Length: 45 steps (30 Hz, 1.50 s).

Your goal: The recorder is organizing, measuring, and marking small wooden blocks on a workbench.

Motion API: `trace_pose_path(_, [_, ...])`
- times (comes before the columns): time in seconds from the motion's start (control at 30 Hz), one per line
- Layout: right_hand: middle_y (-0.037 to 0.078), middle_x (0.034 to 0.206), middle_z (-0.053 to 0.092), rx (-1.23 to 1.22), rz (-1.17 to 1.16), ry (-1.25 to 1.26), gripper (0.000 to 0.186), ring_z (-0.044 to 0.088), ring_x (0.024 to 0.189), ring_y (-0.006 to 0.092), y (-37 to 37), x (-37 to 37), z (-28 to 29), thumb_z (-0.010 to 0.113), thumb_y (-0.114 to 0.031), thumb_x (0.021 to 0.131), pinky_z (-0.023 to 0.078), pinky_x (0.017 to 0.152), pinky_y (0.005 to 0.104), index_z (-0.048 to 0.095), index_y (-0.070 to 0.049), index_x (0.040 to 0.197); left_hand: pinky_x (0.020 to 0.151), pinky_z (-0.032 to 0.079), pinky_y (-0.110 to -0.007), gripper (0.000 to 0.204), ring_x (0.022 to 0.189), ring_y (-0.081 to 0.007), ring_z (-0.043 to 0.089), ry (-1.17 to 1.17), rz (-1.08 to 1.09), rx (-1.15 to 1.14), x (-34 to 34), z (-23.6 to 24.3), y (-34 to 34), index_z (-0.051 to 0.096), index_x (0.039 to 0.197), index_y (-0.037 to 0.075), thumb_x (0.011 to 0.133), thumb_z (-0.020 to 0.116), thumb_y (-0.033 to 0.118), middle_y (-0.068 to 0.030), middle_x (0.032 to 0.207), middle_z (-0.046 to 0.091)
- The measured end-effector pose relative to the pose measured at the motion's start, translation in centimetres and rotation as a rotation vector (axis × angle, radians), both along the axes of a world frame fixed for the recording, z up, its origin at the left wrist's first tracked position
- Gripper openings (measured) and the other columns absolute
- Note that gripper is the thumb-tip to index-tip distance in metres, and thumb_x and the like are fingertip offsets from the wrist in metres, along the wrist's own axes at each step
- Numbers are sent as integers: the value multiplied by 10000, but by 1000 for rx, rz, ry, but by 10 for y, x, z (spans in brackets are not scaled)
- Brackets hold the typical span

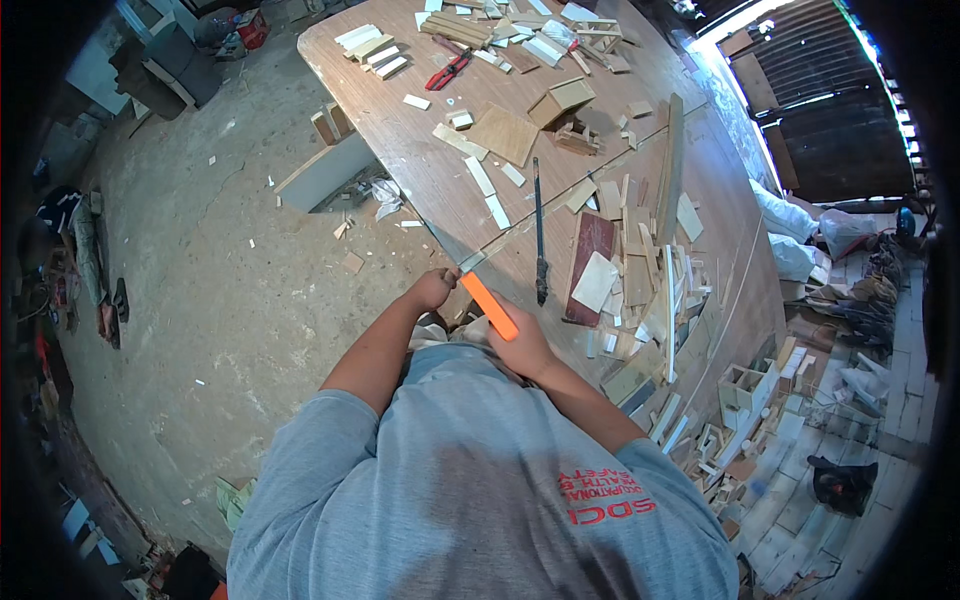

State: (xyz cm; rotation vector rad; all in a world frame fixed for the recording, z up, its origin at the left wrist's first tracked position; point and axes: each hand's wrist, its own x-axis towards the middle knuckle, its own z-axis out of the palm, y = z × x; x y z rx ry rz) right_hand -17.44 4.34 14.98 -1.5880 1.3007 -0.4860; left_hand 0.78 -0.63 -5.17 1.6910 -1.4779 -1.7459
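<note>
My right hand is closed around the orange handle of a tool. This handle slants up and left to a pale metal end at the table's near edge. A thin dark edge runs on from there, but whether it belongs to the tool I cannot tell. My left hand is closed, its fingertips close to that metal end; anything inside it is hidden. Just beyond lies the wooden tabletop, with a long dark rod on it. Narrow white strips are scattered farther off.
Wood offcuts crowd the table's right side, beside a dark red board. Farther back are a small wooden box, red-handled pliers and stacked strips. A grey panel leans by the table's left edge. Scraps litter the floor.
</note>
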Motion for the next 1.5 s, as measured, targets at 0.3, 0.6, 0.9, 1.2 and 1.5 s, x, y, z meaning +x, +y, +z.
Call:
trace_pose_path(0.3, [194,1088,609,137,-36,17,534,604,985,246,38,-39,71,546,-33,766,442,879,306,464,-11,1294,731,461,-349,559,769,-203,568,44,35,-7,5,-10,-5,592,1019,-43,949,389,473,-136,903,639])
trace_pose_path(0.6, [100,872,618,-2,-146,-32,515,580,721,150,54,-75,101,552,-31,747,456,700,265,495,35,1255,674,450,-355,588,705,-222,561,122,83,88,6,-10,-1,610,900,-42,920,408,510,-124,777,616])
trace_pose_path(0.9, [27,635,469,-281,-778,-499,316,462,495,108,75,-82,54,460,9,806,430,478,254,480,62,1117,437,284,-275,460,474,-103,358,206,81,382,4,55,-14,506,733,91,918,424,504,12,572,408])
trace_pose_path(1.2, [122,838,612,-779,-928,353,368,606,665,251,-19,-162,-45,548,-80,799,504,660,340,535,28,1151,480,330,-249,339,549,-95,416,366,134,345,34,140,-4,526,806,78,933,414,371,19,651,448])
trace_pose_path(1.5, [152,1035,552,-326,-544,951,590,513,994,357,-41,-155,-100,635,-113,712,410,891,431,516,-155,1288,566,418,-252,204,577,-107,469,524,233,99,56,175,-2,525,902,22,904,414,193,-8,726,490])
